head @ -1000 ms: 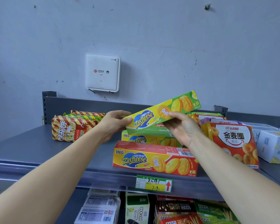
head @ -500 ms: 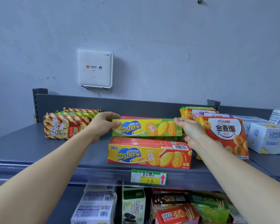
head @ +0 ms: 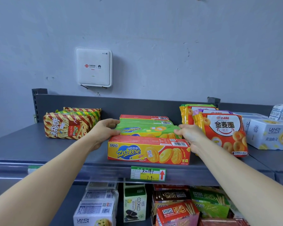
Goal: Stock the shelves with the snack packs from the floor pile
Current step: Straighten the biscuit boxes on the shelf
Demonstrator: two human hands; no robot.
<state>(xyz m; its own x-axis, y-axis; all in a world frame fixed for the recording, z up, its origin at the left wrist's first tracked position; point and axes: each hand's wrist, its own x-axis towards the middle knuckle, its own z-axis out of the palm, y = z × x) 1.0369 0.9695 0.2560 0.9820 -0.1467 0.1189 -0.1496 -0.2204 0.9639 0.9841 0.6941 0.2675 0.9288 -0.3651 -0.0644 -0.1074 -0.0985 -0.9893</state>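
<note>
Hands on stock at a grey top shelf [head: 31,149], head view: my left hand [head: 104,132] grips the left end of a green Zecheese box [head: 147,130], with the thumb at its front edge and the fingers [head: 113,121] curled over the top. My right hand [head: 189,136] pinches the right end, its fingers bent round the corner. The box sits mid-shelf against more green and red boxes, just behind a red-and-yellow Zecheese box [head: 149,150] at the shelf's front edge. Striped snack bags [head: 69,125] lie to the left. An orange ring-biscuit pack [head: 224,132] stands just beside my right hand, and a white Landy box [head: 271,135] sits farther right. A green price tag [head: 148,173] hangs below. A white router [head: 94,67] is fixed to the wall.
</note>
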